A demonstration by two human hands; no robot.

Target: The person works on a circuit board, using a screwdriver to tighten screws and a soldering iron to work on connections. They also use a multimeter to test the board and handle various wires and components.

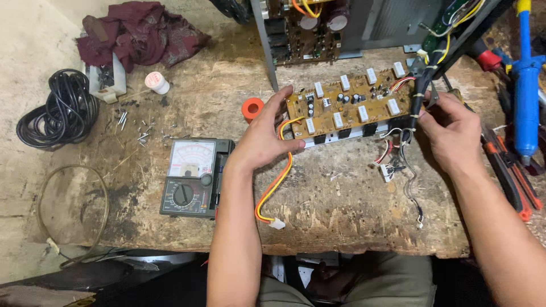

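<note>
Handling of the circuit board (350, 105) was the step in hand. The board, a long tan panel with white block components and small dark capacitors, lay tilted at the far centre of the wooden table (341, 199), just in front of an opened metal chassis (318, 28).

The left hand (264, 136) was spread partly open, with its fingers curled over the board's left end and its thumb at the near edge, where an orange-and-yellow wire pair (276, 182) left the board and ran toward the near side, ending in a white connector (277, 224). The right hand (449, 133) was closed in a pinch on the board's right end, beside a black wire bundle (422, 85) that rose to the chassis.

An analogue multimeter (193, 177) lay near left of the left hand; an orange ring (252, 108) sat just left of the board. Red-handled pliers (512, 176) and a blue desoldering pump (526, 85) lay at right.

As a judgement, any further move called for a level two-handed grip and slack in the attached wiring.
</note>
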